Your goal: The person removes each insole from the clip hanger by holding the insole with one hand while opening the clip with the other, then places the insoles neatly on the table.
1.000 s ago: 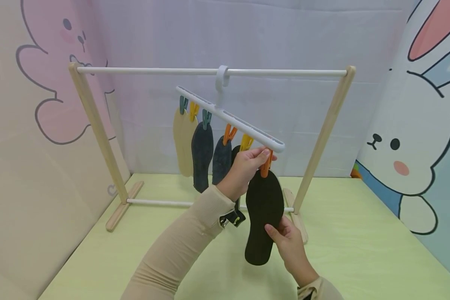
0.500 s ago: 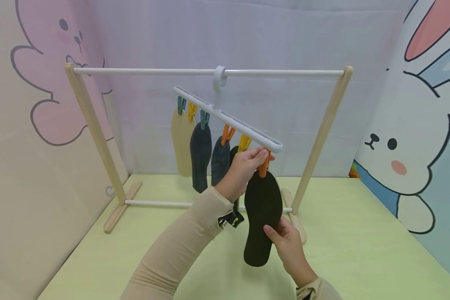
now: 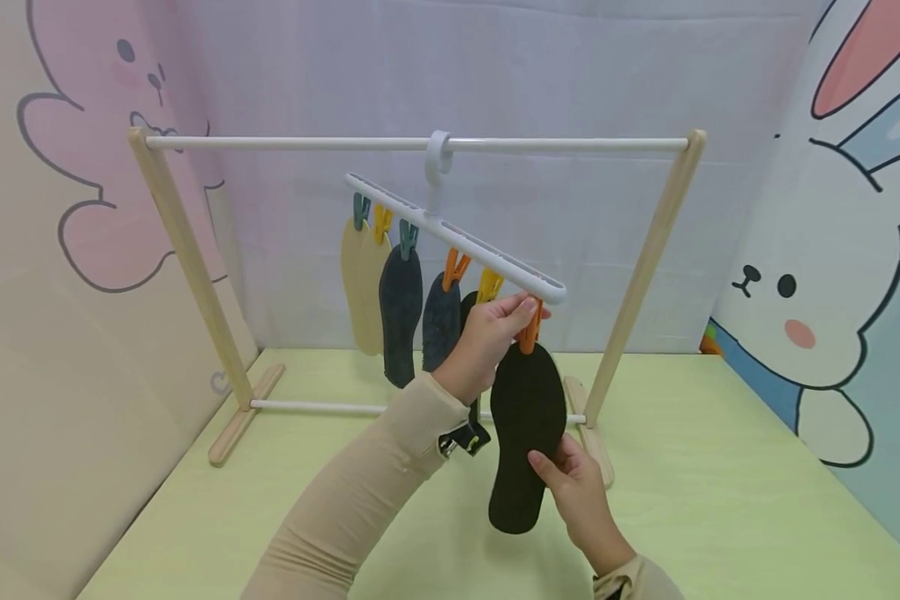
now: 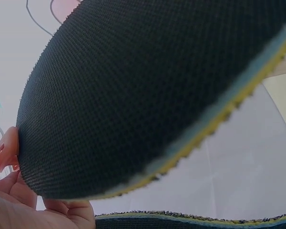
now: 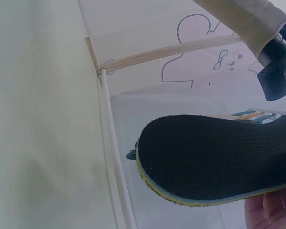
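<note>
My left hand (image 3: 487, 337) pinches an orange clothespin (image 3: 529, 332) under the near right end of the white hanger (image 3: 487, 250). A black insole (image 3: 525, 433) hangs from that clothespin, toe end up. My right hand (image 3: 579, 496) holds the insole's right edge at mid-length, thumb on the front face and fingers behind. In the left wrist view, the underside of the insole (image 4: 133, 95) fills much of the picture, with a blue and yellow edge. The right wrist view shows the insole's heel (image 5: 200, 157) and part of the right hand (image 5: 271, 210).
Beige insoles (image 3: 360, 287), dark blue insoles (image 3: 401, 317) and another black one, mostly hidden by the left arm, hang along the hanger from coloured clothespins. The hanger hooks over the white rod (image 3: 292, 143) of a wooden-legged rack (image 3: 195, 267) on a pale yellow-green table (image 3: 705, 500).
</note>
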`<state>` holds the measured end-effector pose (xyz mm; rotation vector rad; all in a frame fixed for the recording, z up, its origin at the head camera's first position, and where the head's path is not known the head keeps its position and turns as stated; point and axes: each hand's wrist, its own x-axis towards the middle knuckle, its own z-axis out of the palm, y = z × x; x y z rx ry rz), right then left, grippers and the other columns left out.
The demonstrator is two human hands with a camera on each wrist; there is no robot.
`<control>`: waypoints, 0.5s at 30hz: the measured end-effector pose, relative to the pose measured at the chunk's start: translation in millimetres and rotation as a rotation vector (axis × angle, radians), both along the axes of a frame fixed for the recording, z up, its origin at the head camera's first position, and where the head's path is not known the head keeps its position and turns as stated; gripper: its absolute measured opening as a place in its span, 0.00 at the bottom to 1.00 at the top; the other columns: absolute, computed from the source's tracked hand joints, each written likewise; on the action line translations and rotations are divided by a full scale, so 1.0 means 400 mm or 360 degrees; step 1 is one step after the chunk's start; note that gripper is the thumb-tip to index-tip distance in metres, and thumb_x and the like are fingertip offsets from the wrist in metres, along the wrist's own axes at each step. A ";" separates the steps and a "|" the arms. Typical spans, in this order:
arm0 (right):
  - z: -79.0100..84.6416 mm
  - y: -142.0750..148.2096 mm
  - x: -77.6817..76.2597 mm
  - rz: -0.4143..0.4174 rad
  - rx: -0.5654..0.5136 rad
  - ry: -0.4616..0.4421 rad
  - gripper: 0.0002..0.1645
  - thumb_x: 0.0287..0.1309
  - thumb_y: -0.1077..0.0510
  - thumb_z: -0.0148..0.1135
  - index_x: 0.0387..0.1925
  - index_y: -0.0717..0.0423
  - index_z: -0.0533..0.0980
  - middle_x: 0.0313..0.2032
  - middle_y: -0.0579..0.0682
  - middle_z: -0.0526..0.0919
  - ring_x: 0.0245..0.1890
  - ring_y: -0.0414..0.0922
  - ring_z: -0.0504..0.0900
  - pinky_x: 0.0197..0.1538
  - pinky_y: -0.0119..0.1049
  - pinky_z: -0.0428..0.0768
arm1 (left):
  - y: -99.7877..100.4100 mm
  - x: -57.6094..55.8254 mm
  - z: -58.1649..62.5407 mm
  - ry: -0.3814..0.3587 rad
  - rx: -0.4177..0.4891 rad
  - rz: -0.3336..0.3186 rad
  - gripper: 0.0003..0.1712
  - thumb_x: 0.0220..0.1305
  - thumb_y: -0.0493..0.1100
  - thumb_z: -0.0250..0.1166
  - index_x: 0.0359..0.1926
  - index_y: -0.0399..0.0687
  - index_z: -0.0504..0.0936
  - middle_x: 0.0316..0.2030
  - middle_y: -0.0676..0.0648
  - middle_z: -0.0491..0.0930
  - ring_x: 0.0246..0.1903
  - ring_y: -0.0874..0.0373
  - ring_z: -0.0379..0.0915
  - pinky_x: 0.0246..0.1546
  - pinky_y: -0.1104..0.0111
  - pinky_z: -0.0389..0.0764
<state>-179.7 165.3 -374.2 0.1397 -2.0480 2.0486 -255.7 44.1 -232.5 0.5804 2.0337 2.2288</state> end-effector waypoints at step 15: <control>-0.005 0.005 -0.003 -0.0011 0.0012 -0.0005 0.17 0.60 0.74 0.57 0.49 0.80 0.68 0.38 0.56 0.81 0.34 0.33 0.79 0.40 0.28 0.77 | 0.006 -0.006 -0.003 -0.0029 -0.0005 0.0016 0.19 0.73 0.41 0.52 0.59 0.37 0.76 0.50 0.39 0.80 0.57 0.54 0.70 0.62 0.53 0.63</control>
